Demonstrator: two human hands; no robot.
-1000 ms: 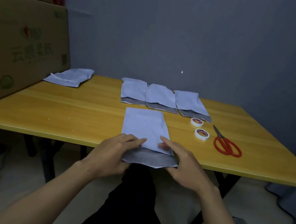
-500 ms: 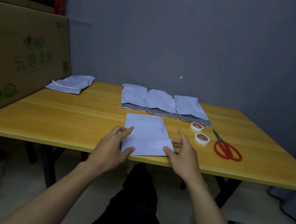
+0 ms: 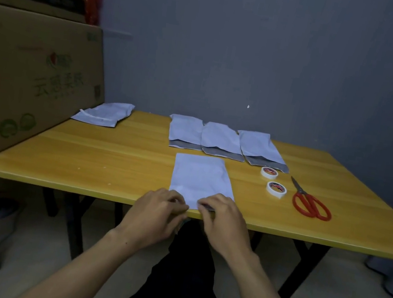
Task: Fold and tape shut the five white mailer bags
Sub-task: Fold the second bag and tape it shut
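Far-left bag (image 3: 104, 116): apart from the others, beside the cardboard box (image 3: 32, 76) at the far-left of the worktop (image 3: 111, 161). It looks folded over; too dim to confirm tape.
Left hand (image 3: 158, 210): at the near worktop edge, fingers (image 3: 178, 202) curled onto the near-left corner of the front bag, grasping its folded edge.
Front bag (image 3: 200, 177): directly ahead of my fingers, long axis running away from me. White face up, flat, lightly creased. No grey flap shows at the near end, so I judge it is turned over under my hands.
Right hand (image 3: 224, 217): fingers curled onto the near-right corner, gripping the same edge.
Back row (image 3: 220, 139): three bags side by side beyond the front bag, grey mouths toward me, not yet folded.
Tape rolls (image 3: 276, 189): two, just right of the front bag, so my right hand is nearer.
Scissors (image 3: 310, 203): red, right of the rolls.
Next (judgement): left hand holds the fold, right hand fetches the tape.
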